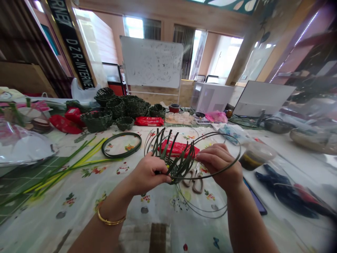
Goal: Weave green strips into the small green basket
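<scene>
A partly woven basket [175,168] of dark green strips is held up over the table, its loose strip ends pointing upward. My left hand [149,173] grips its left side between thumb and fingers. At the right, my right hand [222,165] is closed in a pinch at a long thin weaving strip [239,151], which loops around the hand and back to the basket. More loops of the strip hang below. Scissors [196,181] lie on the cloth beneath the basket, partly covered by it. Behind it is a red packet [179,149].
A coil of dark strip [105,149] and loose green and yellow strips [76,165] lie at left. Finished woven baskets [126,105] are piled at the back beside another red packet [149,121]. On the right are a plastic cup of dark liquid [254,156] and a phone [255,198].
</scene>
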The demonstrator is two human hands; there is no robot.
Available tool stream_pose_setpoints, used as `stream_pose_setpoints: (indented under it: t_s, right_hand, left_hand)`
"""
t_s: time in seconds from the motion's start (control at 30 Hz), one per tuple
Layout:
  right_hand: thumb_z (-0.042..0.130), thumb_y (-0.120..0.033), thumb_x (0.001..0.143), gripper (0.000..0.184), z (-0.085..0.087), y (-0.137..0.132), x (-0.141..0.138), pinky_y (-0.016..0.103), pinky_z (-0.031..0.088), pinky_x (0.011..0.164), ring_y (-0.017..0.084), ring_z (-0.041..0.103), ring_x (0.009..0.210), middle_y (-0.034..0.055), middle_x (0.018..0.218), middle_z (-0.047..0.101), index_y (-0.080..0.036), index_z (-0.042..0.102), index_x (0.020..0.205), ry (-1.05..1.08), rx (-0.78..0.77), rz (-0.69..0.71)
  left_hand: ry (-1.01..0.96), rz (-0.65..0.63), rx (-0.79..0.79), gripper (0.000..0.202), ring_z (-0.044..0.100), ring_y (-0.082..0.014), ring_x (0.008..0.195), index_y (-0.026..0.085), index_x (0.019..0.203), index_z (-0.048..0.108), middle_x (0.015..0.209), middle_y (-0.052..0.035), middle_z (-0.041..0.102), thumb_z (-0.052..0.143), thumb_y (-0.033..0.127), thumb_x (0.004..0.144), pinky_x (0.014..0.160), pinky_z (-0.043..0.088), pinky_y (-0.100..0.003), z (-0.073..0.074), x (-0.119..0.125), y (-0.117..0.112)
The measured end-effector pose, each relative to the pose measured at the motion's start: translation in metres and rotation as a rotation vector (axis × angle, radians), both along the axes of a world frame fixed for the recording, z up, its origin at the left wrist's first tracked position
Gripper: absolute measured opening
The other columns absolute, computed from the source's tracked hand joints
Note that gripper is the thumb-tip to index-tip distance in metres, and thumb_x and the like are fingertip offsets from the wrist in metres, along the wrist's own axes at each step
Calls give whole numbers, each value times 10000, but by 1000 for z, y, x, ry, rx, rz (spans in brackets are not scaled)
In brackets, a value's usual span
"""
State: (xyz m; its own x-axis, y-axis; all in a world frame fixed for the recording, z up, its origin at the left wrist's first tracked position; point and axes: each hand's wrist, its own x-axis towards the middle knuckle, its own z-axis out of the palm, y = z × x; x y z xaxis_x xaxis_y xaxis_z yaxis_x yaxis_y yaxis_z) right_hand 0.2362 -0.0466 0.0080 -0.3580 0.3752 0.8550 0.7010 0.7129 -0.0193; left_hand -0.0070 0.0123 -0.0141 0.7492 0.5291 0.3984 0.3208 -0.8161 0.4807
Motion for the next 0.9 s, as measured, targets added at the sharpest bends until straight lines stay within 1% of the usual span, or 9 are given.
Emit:
stream_pose_setpoints:
  t_s: [0.07,0.13,0.27,0.33,0.43,0.53,0.7,0.8,0.9]
  right_hand:
    - [586,-76,830,161,0,1,0,330,456,728,143,632,711,17,785,698,-213,652,881,-14,-4,7]
    - [592,-60,820,166,1,0,0,331,455,734,140,626,711,22,794,697,-202,652,882,-25,2,21]
    - [606,-40,800,192,3,-4,1,330,455,731,143,629,726,25,809,701,-200,650,898,-44,17,26]
    - [602,-57,810,187,2,-5,0,329,460,728,144,633,730,21,812,704,-209,651,907,-58,40,13]
    - [596,-94,832,175,1,-6,-2,335,466,748,146,640,756,20,842,709,-224,650,936,-96,87,-1]
    - [586,-103,842,173,0,-5,-2,336,465,752,145,642,760,18,846,710,-231,647,941,-111,76,4]
    - [619,-101,821,128,2,-3,-3,322,467,698,133,617,668,18,763,691,-211,647,881,-17,-29,15]
    - [607,-94,823,141,2,-3,-5,325,467,707,138,622,688,19,776,693,-208,652,891,-11,-26,41]
    - [596,-98,827,164,1,-4,-7,322,466,718,139,627,712,14,801,695,-216,654,924,-30,-17,72]
  left_hand:
    - [27,-52,9,265,524,-97,601,142,601,542,616,21,633,635,279,807,772,347,-322,1,1,-1]
    - [49,-76,-11,251,530,-94,603,141,601,541,627,26,640,652,260,792,776,344,-318,1,1,-3]
    - [71,-28,-77,257,544,-92,618,135,581,523,641,31,649,660,233,776,850,338,-344,3,2,-4]
    - [82,-6,-107,261,547,-92,620,132,572,517,642,30,653,661,225,769,882,334,-363,4,2,-5]
    - [109,-6,-141,243,548,-89,617,130,573,528,637,38,647,676,207,750,904,327,-373,3,3,-5]
    - [114,-6,-147,238,537,-85,609,131,581,538,633,42,638,667,225,757,897,328,-367,1,2,-2]
    - [39,30,-133,298,497,-77,573,129,560,520,592,44,608,633,279,790,850,336,-347,2,-8,6]
    - [52,-7,-116,274,531,-86,600,133,587,555,635,26,647,617,284,807,831,336,-336,3,-11,6]
    - [105,-43,-66,231,552,-97,619,146,624,603,646,19,660,616,279,812,806,336,-323,4,-8,1]
